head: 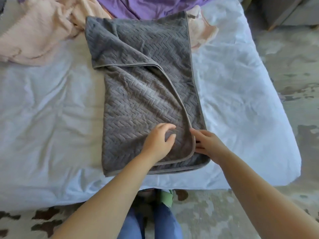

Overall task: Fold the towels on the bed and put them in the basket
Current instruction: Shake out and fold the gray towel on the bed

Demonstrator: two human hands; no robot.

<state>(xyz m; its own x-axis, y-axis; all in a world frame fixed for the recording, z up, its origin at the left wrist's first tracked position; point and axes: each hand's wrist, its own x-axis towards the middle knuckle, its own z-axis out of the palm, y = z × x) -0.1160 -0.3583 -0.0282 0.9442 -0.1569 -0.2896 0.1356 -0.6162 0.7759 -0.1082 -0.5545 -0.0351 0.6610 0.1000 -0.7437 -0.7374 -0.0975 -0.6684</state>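
1. Grey towel (146, 94) lies flat on the bed (51, 109). Its long axis runs away from the person and its near end is close to the bed's near edge.
2. Top layer is doubled over. Its hem (172, 87) curves from mid-towel down to the near right corner, leaving the lower layer exposed as a strip along the right side.
3. Left hand (158, 142) is over the near part of the top layer, just left of the hem. Fingers are loosely curved and grip nothing; can't tell if they touch the fabric.
4. Right hand (207, 144) is at the near right corner, thumb on the hem and fingers tucked at the top layer's edge, pinching it.
5. Hands sit near each other with the hem between them.
6. Pink cloth (34, 31) is bunched at far left, just beside the towel's far left corner. Purple cloth (146, 6) lies up against the towel's far edge.
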